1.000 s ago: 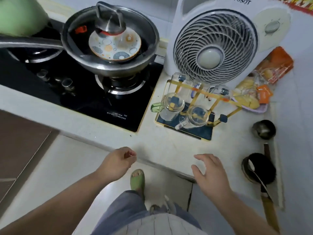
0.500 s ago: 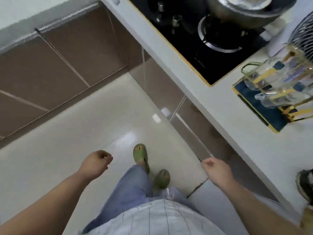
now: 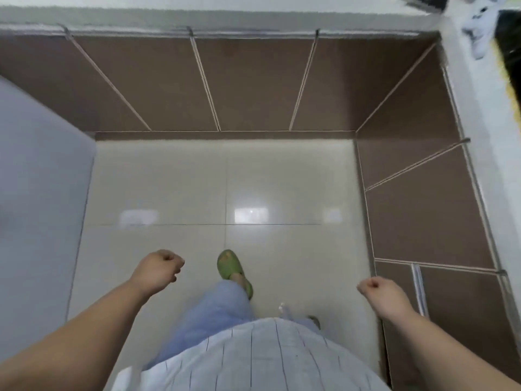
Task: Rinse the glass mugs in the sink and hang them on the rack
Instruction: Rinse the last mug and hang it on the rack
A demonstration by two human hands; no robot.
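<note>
No glass mug, sink or rack shows in the head view. My left hand (image 3: 159,268) hangs over the cream floor tiles with its fingers loosely curled and nothing in it. My right hand (image 3: 379,292) hangs lower right, close to the brown cabinet fronts, also loosely curled and holding nothing. Between them are my striped shirt, blue trousers and a green slipper (image 3: 232,270).
Brown cabinet doors (image 3: 253,83) run along the far side and down the right under a pale countertop (image 3: 479,108). A black cooktop edge (image 3: 510,40) and a blurred white object (image 3: 479,29) sit top right. A grey panel (image 3: 39,179) stands at the left.
The view has swung left, away from the rack, mugs, fan and stove, down to the floor and the cabinet corner. Both hands have left the counter edge and hang holding nothing.
</note>
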